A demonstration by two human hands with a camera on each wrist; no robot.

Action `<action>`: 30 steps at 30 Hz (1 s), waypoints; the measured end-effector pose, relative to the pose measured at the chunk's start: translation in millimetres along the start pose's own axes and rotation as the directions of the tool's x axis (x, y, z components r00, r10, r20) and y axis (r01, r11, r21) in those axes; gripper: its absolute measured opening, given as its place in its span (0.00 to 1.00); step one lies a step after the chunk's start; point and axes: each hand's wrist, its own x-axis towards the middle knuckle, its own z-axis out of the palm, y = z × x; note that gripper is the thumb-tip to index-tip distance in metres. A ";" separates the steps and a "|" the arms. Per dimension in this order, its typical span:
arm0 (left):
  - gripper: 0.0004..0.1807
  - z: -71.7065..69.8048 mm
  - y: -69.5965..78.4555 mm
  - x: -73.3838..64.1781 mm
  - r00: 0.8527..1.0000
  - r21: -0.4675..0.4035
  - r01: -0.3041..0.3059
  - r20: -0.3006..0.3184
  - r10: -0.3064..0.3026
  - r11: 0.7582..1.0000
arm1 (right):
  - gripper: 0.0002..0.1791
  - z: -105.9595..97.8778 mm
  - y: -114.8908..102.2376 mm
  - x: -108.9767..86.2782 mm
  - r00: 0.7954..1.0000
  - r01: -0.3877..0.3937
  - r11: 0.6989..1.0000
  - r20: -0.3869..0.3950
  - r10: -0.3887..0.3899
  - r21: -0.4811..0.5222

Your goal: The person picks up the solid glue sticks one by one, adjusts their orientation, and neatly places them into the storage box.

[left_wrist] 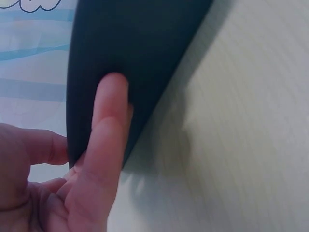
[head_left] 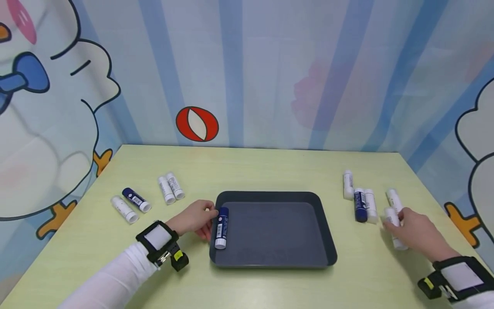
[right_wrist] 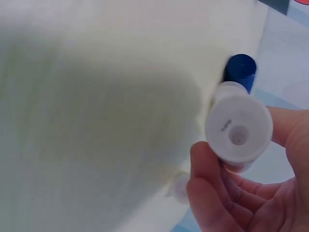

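A dark grey tray [head_left: 274,231] lies on the table with a blue glue stick [head_left: 221,228] along its left side. My left hand [head_left: 194,219] pinches the tray's left rim; in the left wrist view, fingers [left_wrist: 108,125] press its outer wall, the thumb at its edge. Over at the right, my right hand [head_left: 418,231] holds a white glue stick [right_wrist: 237,128] between thumb and fingers, its round base towards the right wrist camera. Close by are a white glue stick [head_left: 394,200], a blue glue stick [head_left: 360,206] and further white ones.
Left of the tray lie two white glue sticks [head_left: 171,188] side by side, then a blue one [head_left: 136,200] and another white one [head_left: 124,209]. A patterned curtain [head_left: 262,77] stands behind the pale yellow table [head_left: 270,169].
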 end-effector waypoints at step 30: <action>0.09 0.3 -2.8 1.2 1.000 -0.021 -0.021 0.001 0.021 1.000 | 0.24 -4.6 -139.6 -11.0 0.923 0.382 0.914 -0.108 -0.369 0.138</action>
